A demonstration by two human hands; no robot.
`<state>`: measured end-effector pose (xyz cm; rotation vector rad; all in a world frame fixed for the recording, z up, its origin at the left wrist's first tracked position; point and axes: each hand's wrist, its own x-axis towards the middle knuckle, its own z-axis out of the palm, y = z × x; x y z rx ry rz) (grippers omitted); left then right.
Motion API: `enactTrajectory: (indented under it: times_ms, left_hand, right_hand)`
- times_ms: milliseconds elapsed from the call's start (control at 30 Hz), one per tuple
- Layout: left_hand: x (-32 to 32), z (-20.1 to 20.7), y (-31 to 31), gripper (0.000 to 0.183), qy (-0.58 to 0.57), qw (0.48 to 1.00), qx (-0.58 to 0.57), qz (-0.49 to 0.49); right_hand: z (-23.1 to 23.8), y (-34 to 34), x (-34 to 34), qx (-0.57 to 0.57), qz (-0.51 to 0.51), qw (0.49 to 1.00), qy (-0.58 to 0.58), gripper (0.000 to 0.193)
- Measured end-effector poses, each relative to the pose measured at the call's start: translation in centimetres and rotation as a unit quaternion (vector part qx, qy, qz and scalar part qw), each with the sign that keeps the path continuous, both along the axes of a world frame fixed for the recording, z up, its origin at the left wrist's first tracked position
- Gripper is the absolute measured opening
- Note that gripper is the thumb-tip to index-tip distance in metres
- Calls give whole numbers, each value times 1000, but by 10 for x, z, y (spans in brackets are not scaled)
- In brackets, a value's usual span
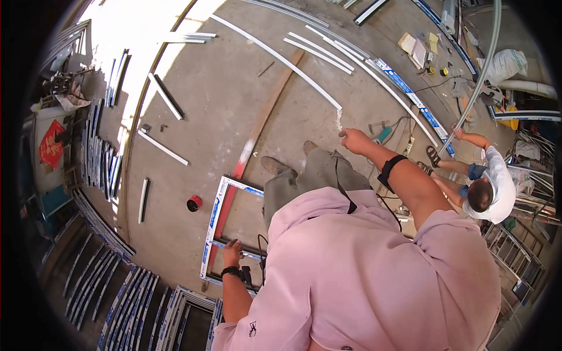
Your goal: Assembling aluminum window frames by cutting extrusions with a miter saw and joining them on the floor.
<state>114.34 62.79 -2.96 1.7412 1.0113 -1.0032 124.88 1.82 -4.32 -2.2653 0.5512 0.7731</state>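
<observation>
My right hand [354, 141] is stretched forward with its fingers pinched. A thin, crumpled white strip [339, 119] runs from those fingertips toward the near end of a long white bar [281, 57] on the floor. Lower down, my left hand [233, 253] is curled at the crossbar of a rectangular window frame [206, 245] covered in blue-and-white film. What the left fingers hold, if anything, is hidden. A dark object [246, 274], too unclear to name, shows beside the left wrist. Under the frame lies a long wooden board, partly red [240, 167].
A co-worker [494, 181] at the right holds a long pale pipe [487, 58]. A red round container [194, 203] stands on the floor. Filmed profiles [404, 88] lie ahead right, and stacked frames [132, 307] fill the lower left. A teal power tool [383, 136] is beyond my right hand.
</observation>
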Motion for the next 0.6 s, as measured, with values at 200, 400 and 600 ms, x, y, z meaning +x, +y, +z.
enactTrajectory:
  times_ms: [200, 400, 600]
  left_hand:
    - [172, 28, 52, 38, -81, 995, 50, -14]
    - [289, 55, 10, 40, -118, 987, 68, -84]
    - [330, 78, -100, 43, -83, 970, 29, -228]
  right_hand:
    - [17, 18, -17, 4, -77, 995, 65, 39]
    - [-2, 12, -30, 36, -170, 982, 75, 37]
    - [-37, -18, 2, -11, -120, 989, 87, 35]
